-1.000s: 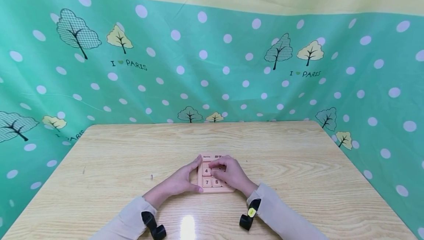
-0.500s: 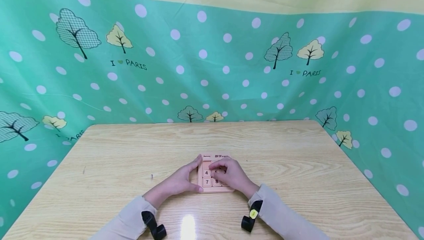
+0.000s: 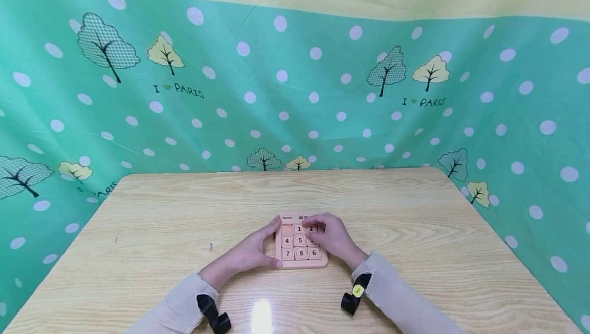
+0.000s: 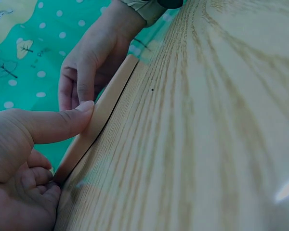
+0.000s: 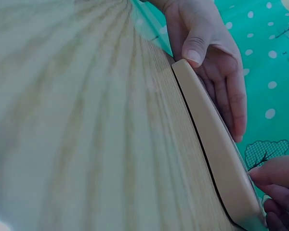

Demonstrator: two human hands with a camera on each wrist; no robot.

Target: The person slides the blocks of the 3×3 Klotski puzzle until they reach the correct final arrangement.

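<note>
A pink number slide puzzle (image 3: pixel 301 265) lies flat on the table, with tile 1 (image 3: pixel 299 229) and tile 2 (image 3: pixel 311 229) in its far row and a bare slot at far left. Tiles 4, 5, 7, 8 and 6 show below; one at the right is covered by fingers. My left hand (image 3: pixel 251 250) holds the puzzle's left side, thumb (image 4: pixel 70 120) at the near corner and fingers along the edge toward the far corner. Bent over the right-hand tiles, my right hand (image 3: pixel 335 239) has its index fingertip by tiles 1 and 2, thumb lower down.
The wood-grain table (image 3: pixel 184 206) reaches back to a green dotted cloth (image 3: pixel 286 93) with printed trees. Both wrists wear black straps (image 3: pixel 213 313) with cameras. A bright light reflection (image 3: pixel 261 316) shows near the front.
My right hand has shifted right over the puzzle, uncovering tiles 1, 5 and 6. Tile 4 sits slightly nearer me than a second ago. The left hand has stayed put.
</note>
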